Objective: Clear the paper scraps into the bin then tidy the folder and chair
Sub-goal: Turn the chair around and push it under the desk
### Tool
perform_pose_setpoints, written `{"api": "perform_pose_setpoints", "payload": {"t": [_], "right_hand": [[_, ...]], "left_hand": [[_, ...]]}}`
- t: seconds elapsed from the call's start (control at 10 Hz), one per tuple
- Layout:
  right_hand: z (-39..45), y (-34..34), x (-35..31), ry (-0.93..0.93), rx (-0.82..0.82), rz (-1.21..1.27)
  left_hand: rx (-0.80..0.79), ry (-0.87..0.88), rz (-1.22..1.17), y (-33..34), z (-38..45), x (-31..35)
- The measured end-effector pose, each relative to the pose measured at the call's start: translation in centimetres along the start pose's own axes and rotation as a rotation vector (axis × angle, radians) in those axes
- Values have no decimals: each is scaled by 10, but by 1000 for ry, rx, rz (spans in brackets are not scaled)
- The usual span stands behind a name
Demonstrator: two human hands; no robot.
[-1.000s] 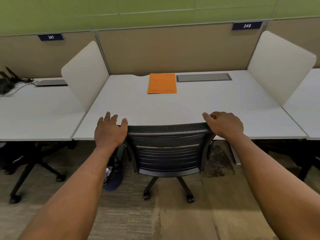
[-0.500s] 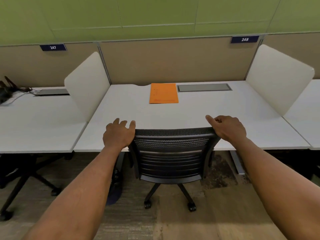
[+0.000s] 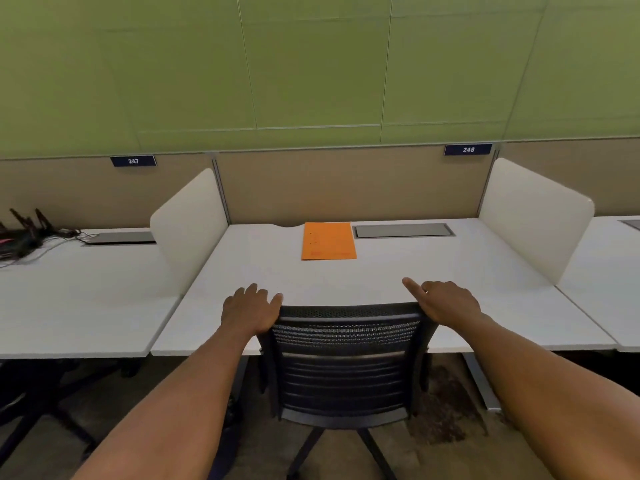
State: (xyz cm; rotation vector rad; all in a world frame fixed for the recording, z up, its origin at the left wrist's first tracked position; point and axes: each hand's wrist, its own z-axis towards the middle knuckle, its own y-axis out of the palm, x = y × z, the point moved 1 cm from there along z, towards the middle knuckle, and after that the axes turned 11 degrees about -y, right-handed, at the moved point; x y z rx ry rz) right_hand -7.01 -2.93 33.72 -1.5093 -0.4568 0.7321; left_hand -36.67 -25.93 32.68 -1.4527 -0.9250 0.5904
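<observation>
A black mesh office chair (image 3: 346,362) stands pushed in at the front edge of the white desk (image 3: 346,278), with its seat hidden under the desk. My left hand (image 3: 251,311) lies over the top left corner of the chair back. My right hand (image 3: 448,303) holds the top right corner, index finger stretched forward. An orange folder (image 3: 328,240) lies flat and square at the back middle of the desk. No paper scraps show on the desk. The bin is mostly hidden behind my left forearm.
White divider panels stand at the desk's left (image 3: 190,230) and right (image 3: 533,216). A grey cable hatch (image 3: 403,230) sits beside the folder. The neighbouring desk on the left carries cables and dark gear (image 3: 27,233). Another chair base (image 3: 41,410) is under it.
The view has tilted up and the chair sits a little further in under the desk. Both hands have stayed on the top corners of the chair back.
</observation>
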Motion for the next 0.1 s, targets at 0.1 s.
{"api": "perform_pose_setpoints", "payload": {"t": [0.1], "right_hand": [[2,-3,-9,-39,-98,103]], "left_hand": [[-38,53,-30,-10,-4,8]]}}
